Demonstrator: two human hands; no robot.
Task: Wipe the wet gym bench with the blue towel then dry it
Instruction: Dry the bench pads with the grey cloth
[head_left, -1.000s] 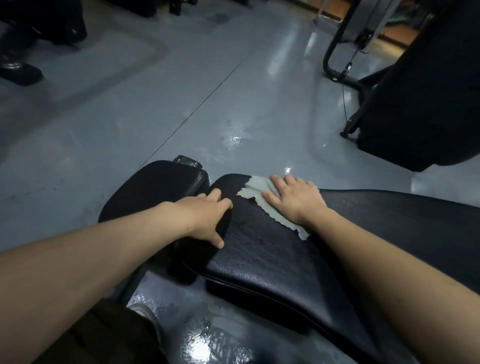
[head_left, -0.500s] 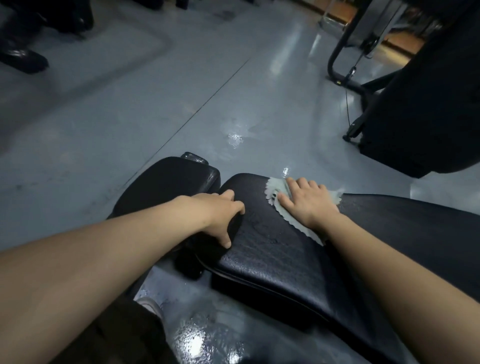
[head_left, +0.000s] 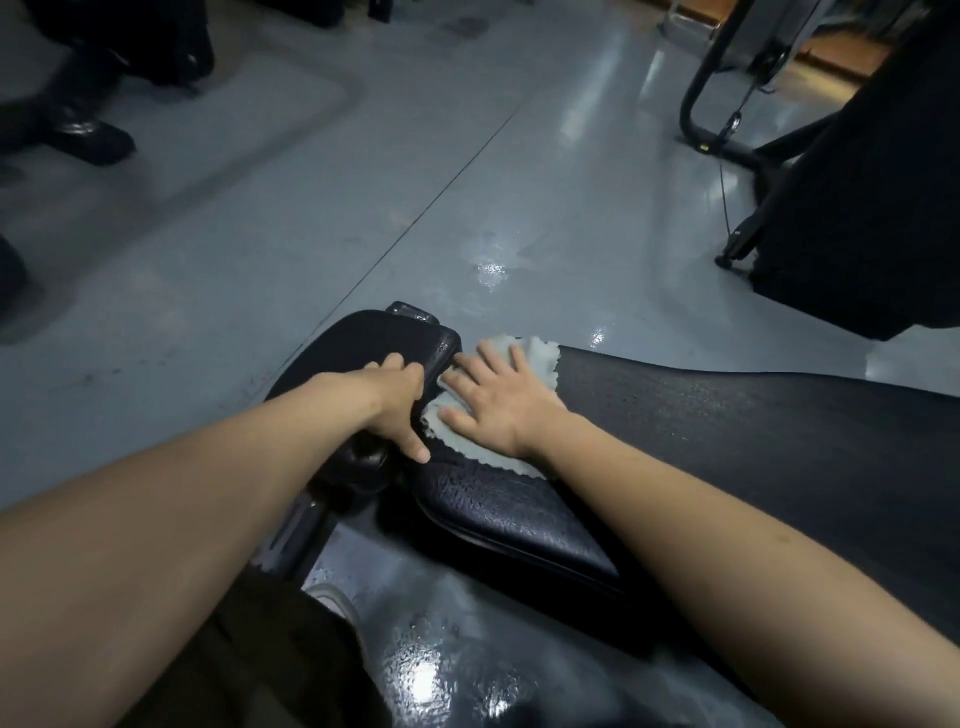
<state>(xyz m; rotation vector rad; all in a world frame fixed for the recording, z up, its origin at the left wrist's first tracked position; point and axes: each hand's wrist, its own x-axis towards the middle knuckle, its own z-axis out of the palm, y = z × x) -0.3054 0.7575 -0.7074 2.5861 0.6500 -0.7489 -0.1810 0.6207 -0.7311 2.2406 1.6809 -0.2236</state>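
The black gym bench has a long pad (head_left: 727, 431) running right and a shorter seat pad (head_left: 363, 343) at the left. Water beads show on the long pad's near end. A pale blue towel (head_left: 537, 358) with a jagged edge lies on that end, by the gap between the pads. My right hand (head_left: 493, 400) presses flat on the towel, fingers spread toward the seat pad. My left hand (head_left: 395, 400) curls over the seat pad's edge at the gap, thumb pointing down, almost touching the right hand.
The grey floor has wet shiny patches beyond the bench (head_left: 488, 270) and below it (head_left: 415, 675). A large black machine (head_left: 857, 208) with a curved tube frame (head_left: 696, 78) stands at the right. Dark shoes (head_left: 88, 135) are at the upper left. My shoe tip (head_left: 332, 597) is under the bench.
My right hand has slid the towel left along the long pad to its end, right beside my left hand. My left hand has stayed at the gap between the pads.
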